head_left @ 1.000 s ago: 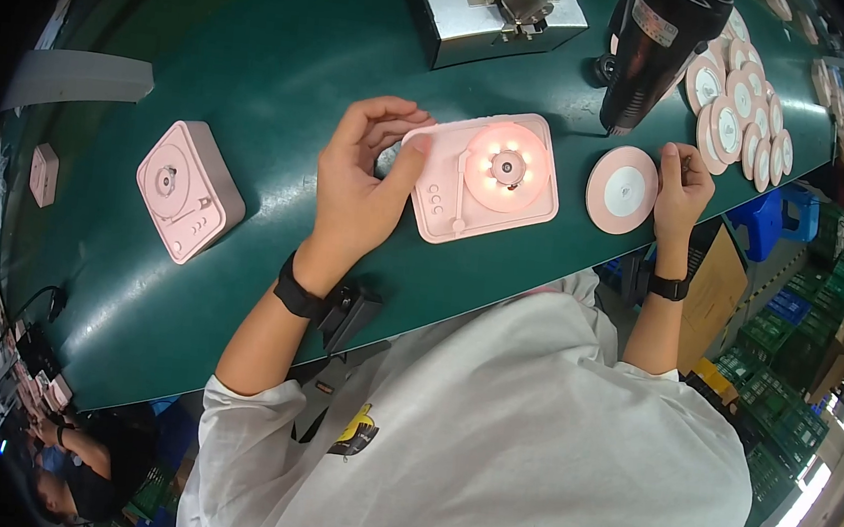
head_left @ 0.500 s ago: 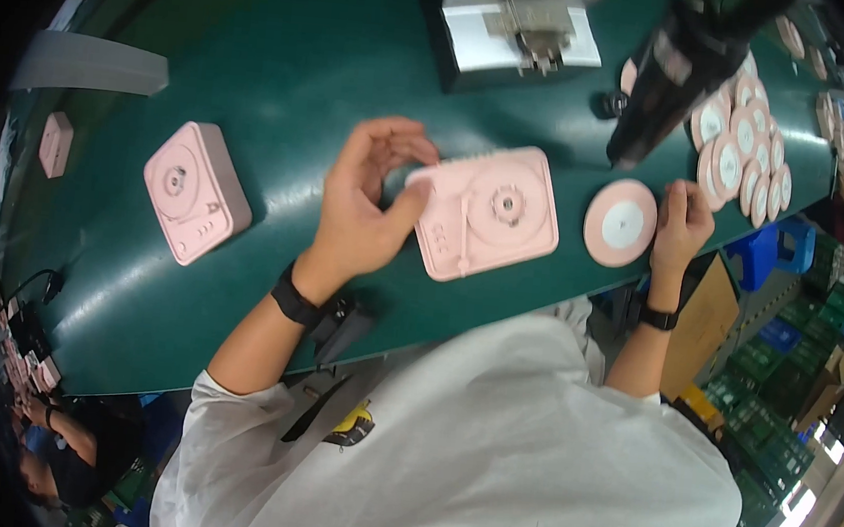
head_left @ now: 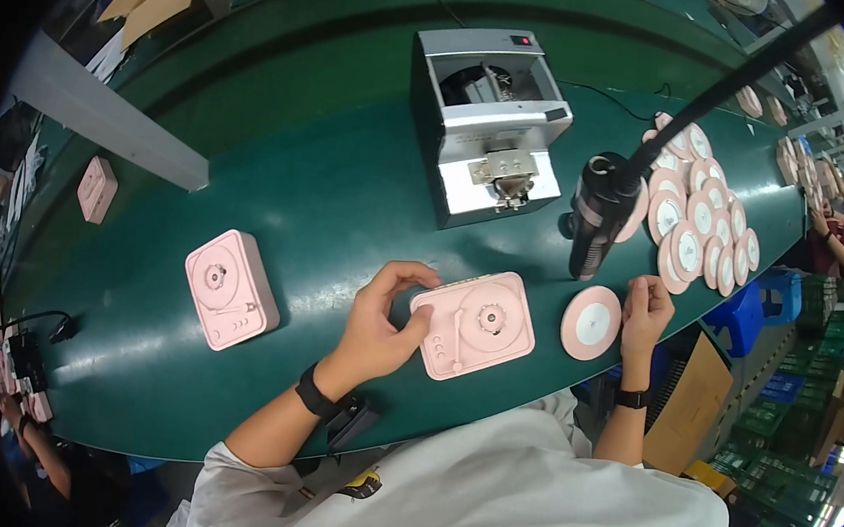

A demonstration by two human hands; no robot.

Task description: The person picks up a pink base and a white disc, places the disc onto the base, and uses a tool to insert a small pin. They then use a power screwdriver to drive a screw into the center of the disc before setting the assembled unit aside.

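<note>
The green table (head_left: 347, 207) bears a pink disc (head_left: 591, 326) with an illegible label (head_left: 598, 319).

I have the left grip (head_left: 379, 322) around a corner of the pink record player (head_left: 480, 327) on the green worktop (head_left: 338, 196). My right grip (head_left: 647, 305), fingers curled, is just beside a white-centred pink disc (head_left: 591, 324); whether it holds anything I cannot tell. Beyond stands a silver machine (head_left: 495, 119), near heaped discs (head_left: 702, 218).
</note>
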